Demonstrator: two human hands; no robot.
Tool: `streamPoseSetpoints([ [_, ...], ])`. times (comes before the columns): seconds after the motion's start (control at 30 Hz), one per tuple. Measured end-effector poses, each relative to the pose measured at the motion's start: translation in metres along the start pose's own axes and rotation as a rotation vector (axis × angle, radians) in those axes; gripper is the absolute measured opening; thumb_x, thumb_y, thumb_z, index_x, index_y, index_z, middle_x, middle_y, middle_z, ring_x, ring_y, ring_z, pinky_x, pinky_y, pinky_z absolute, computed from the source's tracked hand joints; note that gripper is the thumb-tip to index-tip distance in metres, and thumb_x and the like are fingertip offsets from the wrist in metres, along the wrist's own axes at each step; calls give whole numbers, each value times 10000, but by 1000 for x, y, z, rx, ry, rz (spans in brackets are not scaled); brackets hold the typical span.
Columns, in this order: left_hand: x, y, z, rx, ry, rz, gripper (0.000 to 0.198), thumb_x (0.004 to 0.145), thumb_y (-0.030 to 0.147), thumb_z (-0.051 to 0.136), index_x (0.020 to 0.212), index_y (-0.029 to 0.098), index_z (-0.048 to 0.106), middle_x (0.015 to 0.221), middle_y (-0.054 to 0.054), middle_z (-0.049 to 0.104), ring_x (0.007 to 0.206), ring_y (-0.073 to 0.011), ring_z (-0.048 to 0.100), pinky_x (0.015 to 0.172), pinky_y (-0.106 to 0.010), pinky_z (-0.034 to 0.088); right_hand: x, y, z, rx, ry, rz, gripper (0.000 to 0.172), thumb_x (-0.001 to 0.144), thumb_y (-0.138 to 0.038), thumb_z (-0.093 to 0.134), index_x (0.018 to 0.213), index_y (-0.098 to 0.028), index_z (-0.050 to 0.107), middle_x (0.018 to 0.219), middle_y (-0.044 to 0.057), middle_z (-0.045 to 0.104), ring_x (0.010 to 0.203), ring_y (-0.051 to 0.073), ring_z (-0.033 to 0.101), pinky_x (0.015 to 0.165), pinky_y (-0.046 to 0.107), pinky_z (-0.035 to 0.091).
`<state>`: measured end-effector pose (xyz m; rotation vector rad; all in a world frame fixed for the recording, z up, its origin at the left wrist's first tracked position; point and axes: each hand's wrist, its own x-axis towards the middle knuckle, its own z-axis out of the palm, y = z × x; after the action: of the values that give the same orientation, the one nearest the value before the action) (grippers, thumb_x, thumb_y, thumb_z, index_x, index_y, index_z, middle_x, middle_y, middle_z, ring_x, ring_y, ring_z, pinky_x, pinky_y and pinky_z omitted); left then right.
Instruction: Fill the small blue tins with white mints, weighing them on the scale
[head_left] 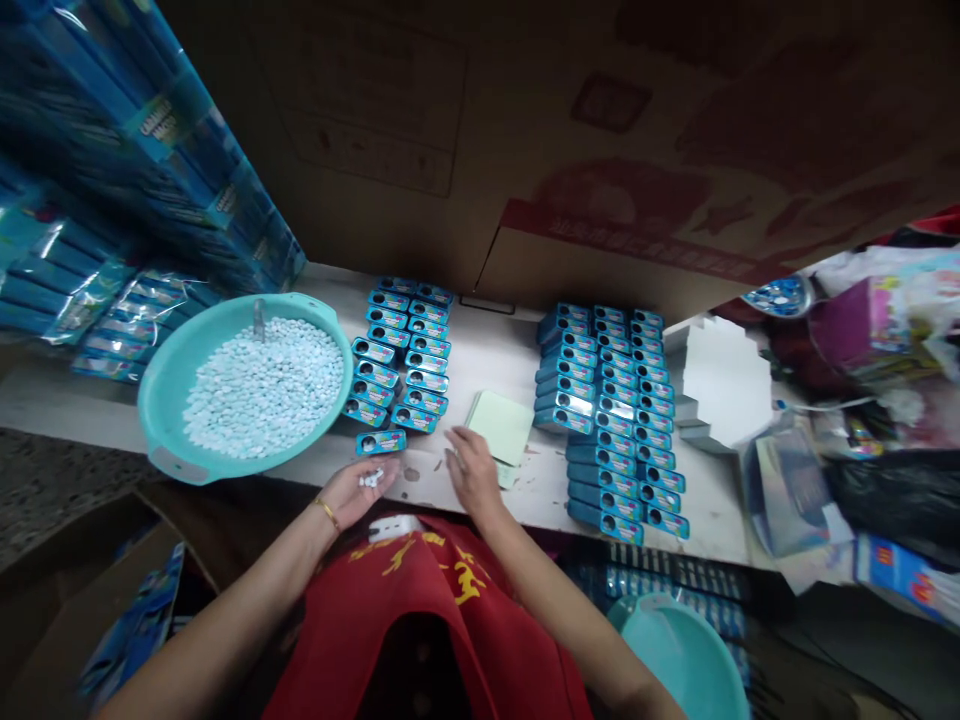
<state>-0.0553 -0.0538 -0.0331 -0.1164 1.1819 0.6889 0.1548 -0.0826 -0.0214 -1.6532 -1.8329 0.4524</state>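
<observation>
My left hand (363,488) is turned palm up at the bench's front edge, cupped around a few small white candies (371,479). Just beyond its fingertips sits a single blue tin (381,442) with a round dark opening in its top. My right hand (472,468) hovers at the left side of a stack of pale green square sheets (501,428); its fingers are apart and nothing shows in them. To the left, a turquoise basin (161,400) holds a heap of white candies (262,390) with a clear scoop (259,320) standing in it. Two columns of blue tins (427,361) stand beyond my hands.
More rows of blue tins (619,420) stand on the right, beside stacked white card (727,385). A large cardboard box (480,130) walls off the back. Wrapped blue packs (180,150) pile up at left. Below the bench are another turquoise basin (682,650) and an open carton (67,620).
</observation>
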Motion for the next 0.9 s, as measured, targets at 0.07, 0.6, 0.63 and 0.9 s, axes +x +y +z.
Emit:
streamPoseSetpoints([
  [0.07,1,3,0,47,63,5,122,700,14,496,776,78,566,755,-112,628,683,-152,612,572,-221,518,-9,31,-37,-76,132,87,302,803,-172,406,1090,-203,495,1063,73,494,993,169,439,849,334,388],
  [0.6,-8,-5,25,314,236,239,218,628,303,603,580,99,542,418,23,447,326,-25,351,296,-122,162,-6,114,-126,-797,-44,35,138,751,-183,480,782,-213,612,1115,77,436,962,253,367,758,376,304],
  [0.63,-10,-4,23,324,254,261,212,617,295,607,570,100,539,413,25,445,325,-26,347,299,-124,155,-8,107,-129,-785,-47,17,148,756,-178,471,798,-217,607,1132,74,430,974,253,364,778,382,300],
  [0.9,-10,9,13,388,335,419,233,598,333,572,568,108,524,421,33,441,338,-29,329,326,-139,141,10,54,-95,-588,-278,-73,225,772,-133,436,903,-237,585,1076,79,497,919,237,412,751,373,330],
])
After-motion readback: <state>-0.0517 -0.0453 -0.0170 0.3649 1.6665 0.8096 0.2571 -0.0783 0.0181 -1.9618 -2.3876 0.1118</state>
